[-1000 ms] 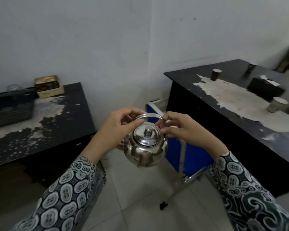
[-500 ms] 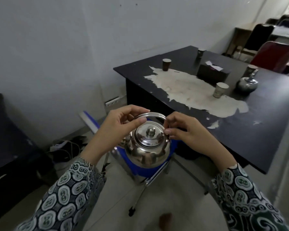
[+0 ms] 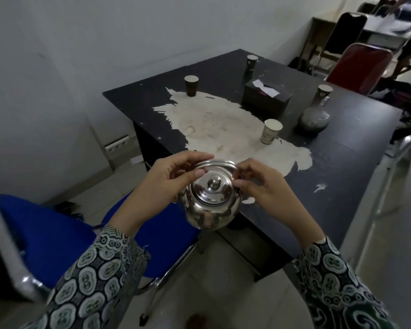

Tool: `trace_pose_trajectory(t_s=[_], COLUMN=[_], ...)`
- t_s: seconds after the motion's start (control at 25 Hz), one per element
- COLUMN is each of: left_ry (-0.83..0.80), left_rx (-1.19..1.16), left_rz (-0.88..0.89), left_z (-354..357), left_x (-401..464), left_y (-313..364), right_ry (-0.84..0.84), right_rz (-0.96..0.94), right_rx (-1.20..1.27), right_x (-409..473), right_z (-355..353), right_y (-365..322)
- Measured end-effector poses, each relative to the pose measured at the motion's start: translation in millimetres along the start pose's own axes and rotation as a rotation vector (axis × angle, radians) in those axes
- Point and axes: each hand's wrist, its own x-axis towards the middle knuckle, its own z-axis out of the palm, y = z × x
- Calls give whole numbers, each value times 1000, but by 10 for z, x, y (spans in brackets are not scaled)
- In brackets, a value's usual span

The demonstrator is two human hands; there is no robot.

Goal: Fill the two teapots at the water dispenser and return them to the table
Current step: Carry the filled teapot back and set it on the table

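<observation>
Head view: the dark surface [image 3: 342,167] fills the 1 to 3 o'clock sector, its black top worn through to a large pale patch. A blue chair [image 3: 45,236] stands at 8 to 9 o'clock, its seat reaching under the held teapot; a red chair [image 3: 358,67] stands beyond the far edge of the surface at 2 o'clock.

On the surface, largest first: a dark tissue box [image 3: 266,100] with white tissue showing at its slot; a second teapot [image 3: 314,117], upright, near the right side; three paper cups, one pale [image 3: 271,134] on the pale patch, one dark [image 3: 191,85] near the left corner, one dark [image 3: 251,62] at the far edge. A further cup [image 3: 324,92] stands directly behind the second teapot. Cup contents cannot be determined.

The steel teapot [image 3: 211,205] hangs in the air at centre, over the near left corner of the surface, lid seated; its contents are hidden. The left hand [image 3: 166,184] pinches the left end of the bail handle [image 3: 214,163]; the right hand [image 3: 259,186] pinches the right end. Both hands are narrow, curled on the handle.

Against the frame half a second earlier, the surface appears closer and more central, the blue chair has come fully into view at left, and the grip on the handle is unchanged.
</observation>
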Motion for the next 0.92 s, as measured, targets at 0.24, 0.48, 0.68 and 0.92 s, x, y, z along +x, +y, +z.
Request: trace_pose_trajectory(t_s=[0.24, 0.48, 0.68, 0.92], left_ry=[118, 445, 601, 612], left_rx=[129, 138, 145, 174], left_rz=[-19, -23, -106, -110], left_z=[541, 1493, 2217, 2429], left_x=[651, 1181, 1695, 2248], left_y=[-66, -121, -49, -75], right_ry=[-3, -196, -249, -221], right_rz=[-110, -161, -58, -21], right_rx=[-15, -29, 83, 88], right_x=[365, 669, 865, 1249], right_z=[-862, -1819, -2407, -2617], right_y=[538, 1083, 1469, 1749])
